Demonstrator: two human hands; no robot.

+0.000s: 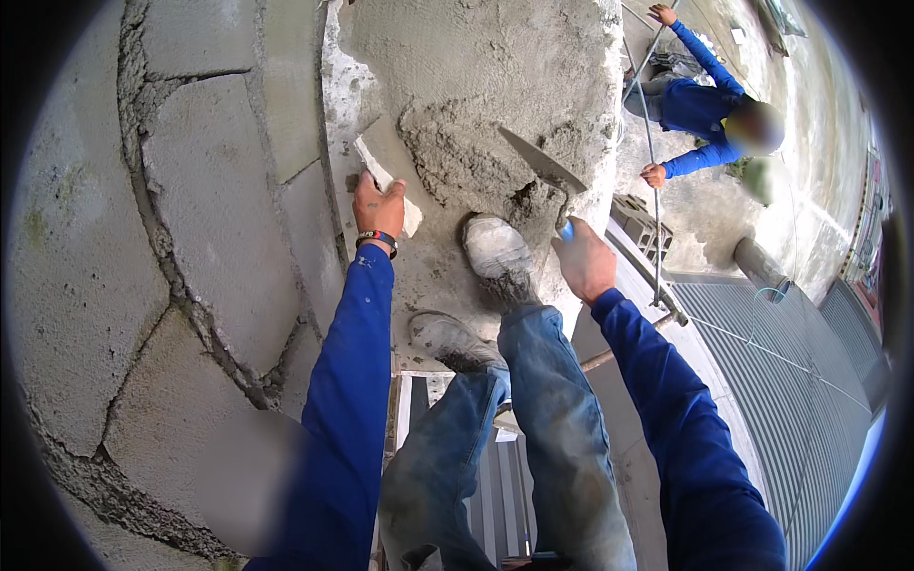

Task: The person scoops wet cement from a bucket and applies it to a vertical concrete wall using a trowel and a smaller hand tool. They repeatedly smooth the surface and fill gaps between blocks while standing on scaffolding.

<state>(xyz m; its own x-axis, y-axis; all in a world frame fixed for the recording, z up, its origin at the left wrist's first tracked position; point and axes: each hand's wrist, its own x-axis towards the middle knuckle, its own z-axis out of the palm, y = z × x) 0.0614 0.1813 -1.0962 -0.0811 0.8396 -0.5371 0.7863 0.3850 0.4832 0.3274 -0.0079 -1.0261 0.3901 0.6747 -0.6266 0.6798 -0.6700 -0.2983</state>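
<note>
Left hand fingers closed round pale slab, right hand grips trowel, mortar heaped on ledge, upper centre of frame.

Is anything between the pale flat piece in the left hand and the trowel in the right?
Yes: heaped mortar lies between the pale flat piece and the trowel. The right boot stands just nearer the body, off that direct line.

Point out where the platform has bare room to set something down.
Beyond the mortar heap, the smeared far end of the platform looks free; a smaller patch lies between the left hand and the boots. Heap, trowel, right hand and right boot crowd the centre-right.
</note>
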